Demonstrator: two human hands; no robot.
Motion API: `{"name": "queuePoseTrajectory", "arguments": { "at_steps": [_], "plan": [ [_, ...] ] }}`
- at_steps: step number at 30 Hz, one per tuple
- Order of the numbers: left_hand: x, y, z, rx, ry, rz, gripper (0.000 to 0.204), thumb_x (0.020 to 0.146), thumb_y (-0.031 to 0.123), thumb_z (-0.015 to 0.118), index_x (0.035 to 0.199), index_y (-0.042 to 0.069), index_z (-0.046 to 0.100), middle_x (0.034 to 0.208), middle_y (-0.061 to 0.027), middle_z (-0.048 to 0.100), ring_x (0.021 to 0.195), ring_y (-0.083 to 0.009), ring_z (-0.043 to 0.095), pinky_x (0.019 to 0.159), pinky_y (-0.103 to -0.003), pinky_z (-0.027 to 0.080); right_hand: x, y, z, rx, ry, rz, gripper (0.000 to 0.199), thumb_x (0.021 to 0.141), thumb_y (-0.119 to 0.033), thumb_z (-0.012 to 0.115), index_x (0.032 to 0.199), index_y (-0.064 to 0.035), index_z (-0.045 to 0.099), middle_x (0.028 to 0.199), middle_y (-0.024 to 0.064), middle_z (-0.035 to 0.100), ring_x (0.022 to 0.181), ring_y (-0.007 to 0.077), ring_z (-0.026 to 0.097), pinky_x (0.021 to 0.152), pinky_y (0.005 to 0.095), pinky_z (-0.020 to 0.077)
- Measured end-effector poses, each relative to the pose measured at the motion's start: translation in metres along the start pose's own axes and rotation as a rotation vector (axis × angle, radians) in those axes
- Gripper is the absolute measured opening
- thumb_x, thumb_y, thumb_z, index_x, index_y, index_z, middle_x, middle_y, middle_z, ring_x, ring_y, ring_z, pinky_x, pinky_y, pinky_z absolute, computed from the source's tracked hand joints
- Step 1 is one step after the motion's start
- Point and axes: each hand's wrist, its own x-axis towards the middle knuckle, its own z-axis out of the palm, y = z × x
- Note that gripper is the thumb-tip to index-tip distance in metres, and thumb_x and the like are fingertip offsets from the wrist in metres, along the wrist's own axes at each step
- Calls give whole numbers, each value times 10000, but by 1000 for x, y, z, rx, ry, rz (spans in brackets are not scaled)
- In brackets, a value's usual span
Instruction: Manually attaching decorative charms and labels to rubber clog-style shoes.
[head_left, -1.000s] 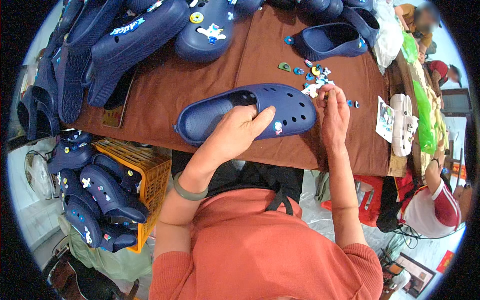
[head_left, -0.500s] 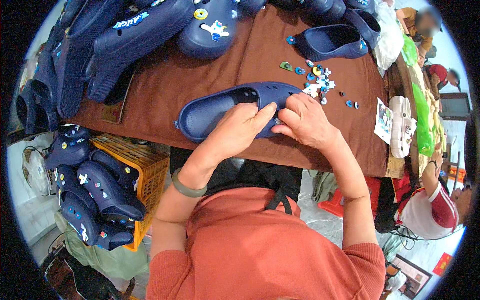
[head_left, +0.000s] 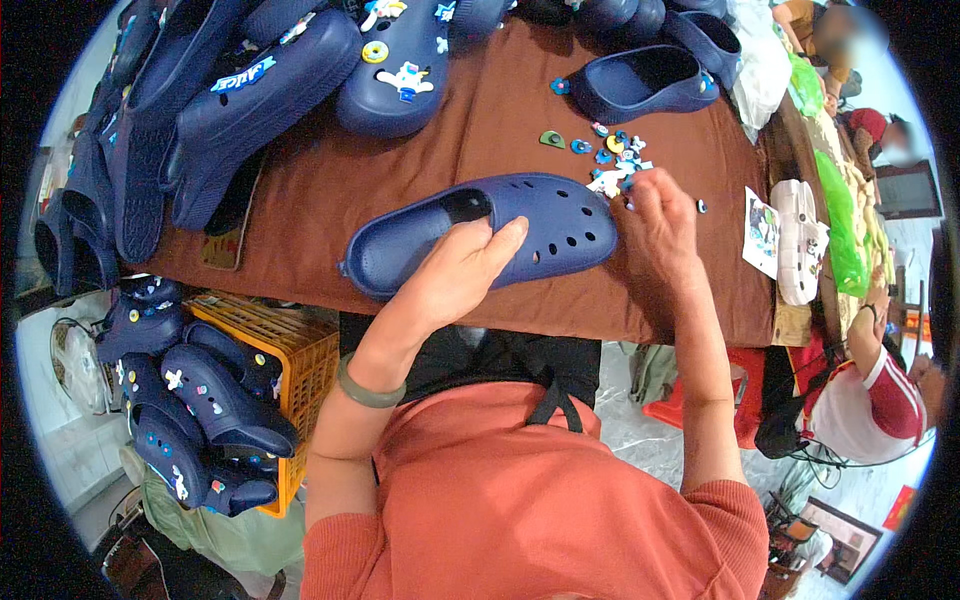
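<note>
Navy clog lay on brown tablecloth, left hand gripped its middle with curled fingers, right hand reached half-open into charm pile beside toe, grasp unclear.

Plain navy holed clog lying on brown cloth beside small colourful charms

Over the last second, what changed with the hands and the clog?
The right hand came onto the clog, then went back out to the pile of small charms beyond its toe. The left hand kept holding the clog, which stayed on the brown tablecloth.
</note>
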Motion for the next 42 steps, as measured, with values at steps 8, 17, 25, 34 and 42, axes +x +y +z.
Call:
{"name": "queuePoseTrajectory", "arguments": {
  "at_steps": [8, 17, 25, 34, 42],
  "plan": [
    [-30, 23, -9, 44, 309, -24, 328, 967, 266, 496, 931, -35, 622, 831, -58, 629, 758, -167, 532, 747, -322, 440, 10, 55, -37, -335, 104, -113, 213, 840, -160, 677, 1017, -59, 616, 960, 89, 613, 919, 239, 555, 837, 349, 443],
    [-28, 13, -17, -125, 222, -25, 280, 921, 187, 508, 1054, -30, 624, 990, -61, 644, 933, -166, 575, 870, -314, 438, 36, 13, -8, -598, -175, -325, 248, 779, -158, 696, 1013, -89, 648, 1136, 90, 582, 1134, 317, 466, 1009, 438, 304],
    [-30, 10, -17, 62, 191, 27, 325, 937, 212, 492, 1121, -44, 574, 1009, -119, 629, 946, -197, 566, 892, -346, 432, 35, -17, -10, 76, -221, 108, 196, 790, -83, 722, 959, -46, 630, 906, 36, 662, 919, 147, 598, 855, 328, 438],
    [-40, 8, -9, 238, 116, 124, 338, 916, 263, 508, 1084, -27, 556, 921, -247, 602, 852, -405, 586, 782, -432, 460, 60, -67, 3, 63, -805, -203, 218, 770, -126, 763, 938, -28, 664, 891, 44, 652, 863, 144, 599, 794, 288, 465],
    [-45, 10, -8, 312, 104, 186, 304, 918, 249, 519, 1032, -25, 584, 818, -212, 600, 766, -360, 585, 746, -412, 470, 61, -88, 9, -4, -827, 73, 224, 741, -104, 788, 865, -23, 620, 778, 0, 634, 739, 90, 572, 697, 253, 458]
  ]
}}
